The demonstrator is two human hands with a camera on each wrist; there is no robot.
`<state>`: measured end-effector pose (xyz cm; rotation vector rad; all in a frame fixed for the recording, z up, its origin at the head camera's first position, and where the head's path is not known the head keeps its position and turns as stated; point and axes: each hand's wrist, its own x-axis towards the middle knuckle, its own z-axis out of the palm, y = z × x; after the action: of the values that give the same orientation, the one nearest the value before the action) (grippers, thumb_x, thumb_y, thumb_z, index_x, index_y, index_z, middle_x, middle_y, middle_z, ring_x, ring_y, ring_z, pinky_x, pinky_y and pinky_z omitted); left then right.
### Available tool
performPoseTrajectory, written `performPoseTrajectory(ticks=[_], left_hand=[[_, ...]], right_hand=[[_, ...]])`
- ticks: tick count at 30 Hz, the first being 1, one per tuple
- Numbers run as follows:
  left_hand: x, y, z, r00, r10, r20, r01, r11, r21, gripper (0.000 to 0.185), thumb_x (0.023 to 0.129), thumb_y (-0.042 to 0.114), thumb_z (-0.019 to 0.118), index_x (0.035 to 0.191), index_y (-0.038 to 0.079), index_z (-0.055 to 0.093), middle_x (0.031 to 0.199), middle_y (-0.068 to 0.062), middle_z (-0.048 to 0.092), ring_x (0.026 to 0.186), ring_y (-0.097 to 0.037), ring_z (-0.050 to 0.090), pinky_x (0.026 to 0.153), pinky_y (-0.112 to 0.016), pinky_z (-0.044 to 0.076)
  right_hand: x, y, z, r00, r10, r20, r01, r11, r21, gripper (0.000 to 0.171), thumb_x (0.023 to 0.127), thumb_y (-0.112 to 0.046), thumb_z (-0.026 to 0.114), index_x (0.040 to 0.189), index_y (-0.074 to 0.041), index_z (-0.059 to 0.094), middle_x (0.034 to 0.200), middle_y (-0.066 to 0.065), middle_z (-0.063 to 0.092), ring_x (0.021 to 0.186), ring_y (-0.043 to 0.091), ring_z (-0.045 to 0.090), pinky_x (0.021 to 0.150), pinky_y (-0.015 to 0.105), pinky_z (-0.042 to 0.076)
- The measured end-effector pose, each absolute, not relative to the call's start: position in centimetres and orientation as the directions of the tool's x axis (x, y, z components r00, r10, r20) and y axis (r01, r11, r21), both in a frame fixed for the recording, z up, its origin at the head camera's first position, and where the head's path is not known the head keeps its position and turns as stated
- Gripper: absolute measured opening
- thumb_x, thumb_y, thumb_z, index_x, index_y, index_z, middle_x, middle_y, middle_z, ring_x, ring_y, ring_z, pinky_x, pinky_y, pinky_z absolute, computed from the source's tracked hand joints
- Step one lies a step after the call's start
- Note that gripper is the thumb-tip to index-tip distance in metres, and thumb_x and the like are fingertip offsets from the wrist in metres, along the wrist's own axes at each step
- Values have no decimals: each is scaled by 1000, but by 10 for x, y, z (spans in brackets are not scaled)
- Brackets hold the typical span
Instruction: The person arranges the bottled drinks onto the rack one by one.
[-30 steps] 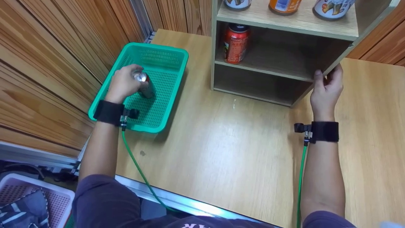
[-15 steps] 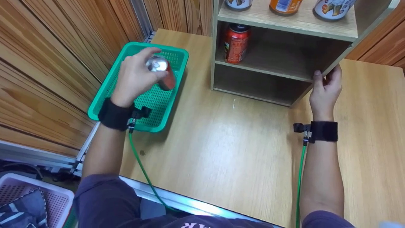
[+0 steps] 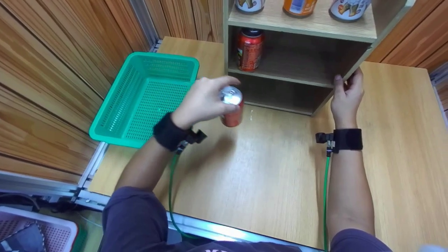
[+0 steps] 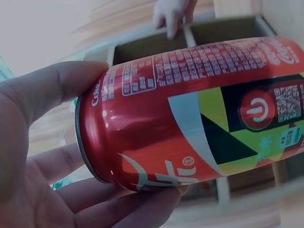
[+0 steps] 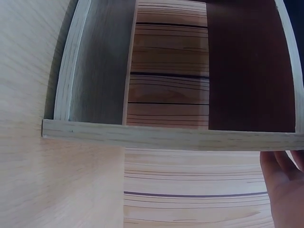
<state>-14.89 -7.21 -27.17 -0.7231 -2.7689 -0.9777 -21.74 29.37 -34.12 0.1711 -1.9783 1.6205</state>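
Note:
My left hand (image 3: 203, 100) grips a red Coke can (image 3: 232, 115) near its silver top, thumb on one side and fingers on the other. The can is held above the table, in front of the wooden shelf (image 3: 301, 30). In the left wrist view the red can (image 4: 137, 128) fills the middle, with the Coke lettering and a QR code showing. My right hand (image 3: 347, 99) holds the shelf's right side panel, thumb at the front edge and fingers behind it. The right wrist view shows that hand (image 5: 287, 194) partly, at the panel.
A green plastic basket (image 3: 117, 140) stands on the table at the left, with nothing visible inside. Another red can (image 3: 250, 52) stands at the left of the middle shelf. On the upper shelf are an orange can (image 3: 299, 7) and two white ones. A green cable trails from each wrist.
My left hand has lifted the Coke can out of the green basket and carried it right, to in front of the shelf. My right hand keeps its hold on the side panel.

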Motion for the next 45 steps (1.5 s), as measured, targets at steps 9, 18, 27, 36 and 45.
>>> performPoseTrajectory(ticks=[9, 18, 27, 36, 45], left_hand=[[-148, -31, -292, -839, 486, 245, 534, 648, 543, 45, 71, 36, 68, 114, 23, 58, 91, 8, 61, 74, -5, 53, 57, -20, 44], [-143, -6, -309, -786, 551, 280, 610, 620, 492, 40, 68, 36, 68, 105, 22, 63, 83, 12, 62, 68, -3, 53, 55, -22, 41], [-141, 15, -328, -762, 602, 239, 636, 623, 456, 40, 67, 37, 68, 103, 20, 63, 82, 10, 62, 67, -4, 53, 54, -23, 41], [-140, 30, -344, -756, 632, 170, 610, 587, 532, 44, 69, 36, 69, 108, 18, 62, 87, 7, 63, 69, -4, 54, 56, -22, 43], [-146, 38, -355, -740, 655, 153, 623, 582, 522, 51, 67, 33, 72, 115, 19, 59, 90, 8, 64, 72, -3, 54, 61, -26, 42]], right_hand=[[-218, 286, -345, -825, 233, 515, -453, 272, -849, 45, 89, -4, 48, 132, -10, 37, 129, 5, 44, 118, 15, 41, 96, 30, 33], [-219, 283, -341, -826, 238, 511, -450, 269, -852, 45, 89, -4, 49, 132, -10, 38, 129, 6, 45, 117, 15, 41, 95, 30, 34], [-221, 284, -341, -838, 241, 489, -439, 236, -867, 47, 89, -1, 47, 134, -10, 35, 131, 5, 42, 120, 14, 38, 98, 29, 31], [-220, 288, -342, -836, 232, 497, -447, 239, -862, 48, 89, -2, 48, 134, -10, 34, 133, 5, 40, 121, 15, 37, 98, 28, 31], [-216, 294, -340, -820, 241, 520, -463, 257, -849, 47, 89, -3, 49, 133, -9, 36, 131, 5, 42, 119, 15, 39, 97, 29, 32]])
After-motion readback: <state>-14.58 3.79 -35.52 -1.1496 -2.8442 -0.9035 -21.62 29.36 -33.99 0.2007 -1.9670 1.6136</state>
